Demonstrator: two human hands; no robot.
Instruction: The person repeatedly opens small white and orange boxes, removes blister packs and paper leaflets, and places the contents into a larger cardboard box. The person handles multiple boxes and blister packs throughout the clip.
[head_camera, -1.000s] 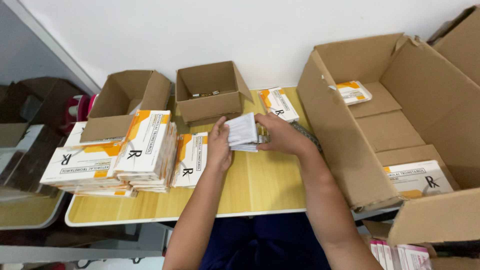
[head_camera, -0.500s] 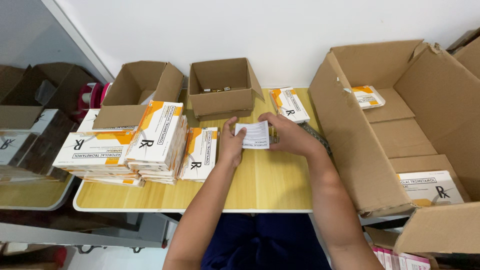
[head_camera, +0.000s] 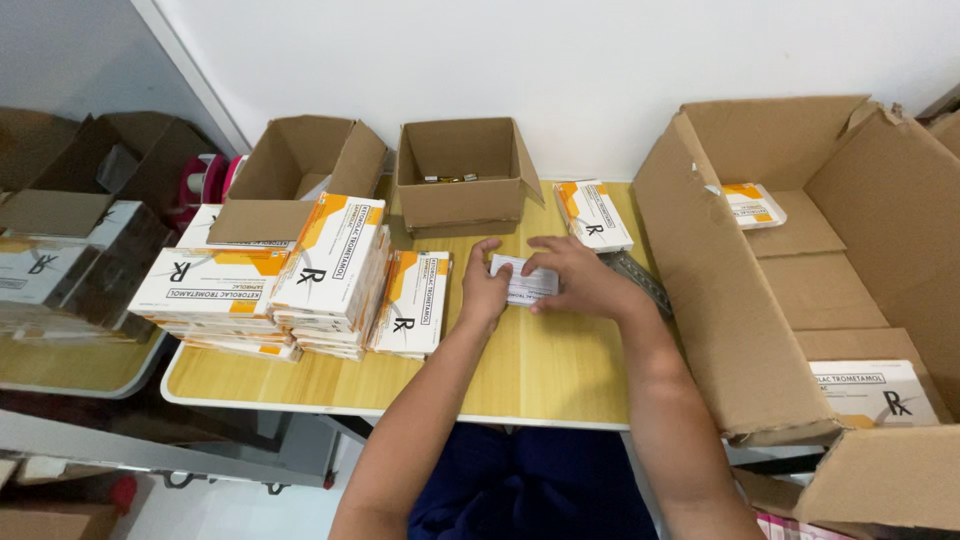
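Right now both of your hands meet over the middle of the yellow tabletop (head_camera: 540, 370), toward its far edge. Your left hand (head_camera: 483, 290) and your right hand (head_camera: 580, 280) are both closed on a small stack of white leaflets (head_camera: 527, 281), the left pinching its near-left end with fingers curled, the right laid over its right end with fingers spread along the top. The leaflets look like thin folded paper, white with fine dark print, held flat and low over the table; whether they touch it you cannot tell.

Just left of your left hand lies a pile of flat white and orange cartons (head_camera: 412, 303), and beyond it toward the left edge sit taller stacks of the same cartons (head_camera: 330, 265). At the far edge stand two small open cardboard boxes: one straight ahead (head_camera: 462, 180) with a few small items on its bottom, one further left (head_camera: 300, 165). A single white and orange carton (head_camera: 594, 214) lies near the far right corner. Off the right edge a large open cardboard box (head_camera: 800, 280) holds more cartons.
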